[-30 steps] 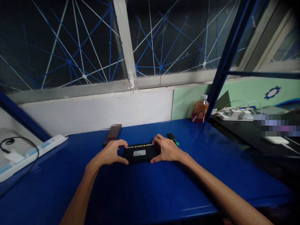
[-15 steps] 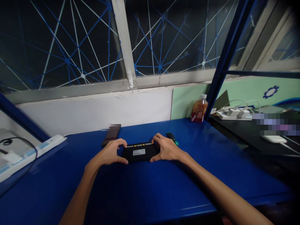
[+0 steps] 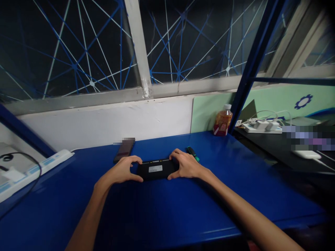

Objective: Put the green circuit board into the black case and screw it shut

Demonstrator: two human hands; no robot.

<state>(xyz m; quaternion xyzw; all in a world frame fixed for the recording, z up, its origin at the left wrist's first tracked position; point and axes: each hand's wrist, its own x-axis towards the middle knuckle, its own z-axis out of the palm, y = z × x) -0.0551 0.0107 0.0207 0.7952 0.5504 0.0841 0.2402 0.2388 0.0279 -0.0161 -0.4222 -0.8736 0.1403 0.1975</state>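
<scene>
A flat black rectangular device (image 3: 157, 174) with a white label and small yellow marks along its far edge is held at both ends. My left hand (image 3: 127, 169) grips its left end, thumb at the near edge and fingers at the far edge. My right hand (image 3: 185, 165) clasps the right end the same way. Whether the device touches the blue table (image 3: 146, 212) I cannot tell. Just beyond my right hand lies a screwdriver (image 3: 192, 152) with a black and green handle. A dark flat slab, perhaps a phone (image 3: 125, 150), lies beyond my left hand.
A white power strip (image 3: 31, 174) with a black cable runs along the left side. At the back right stands a drink bottle (image 3: 222, 120) beside a blue metal post (image 3: 251, 62). Another power strip (image 3: 264, 126) with plugs sits on a black surface further right.
The black device has tilted slightly, so its far edge with the yellow marks shows narrower. Both hands keep their hold in nearly the same place.
</scene>
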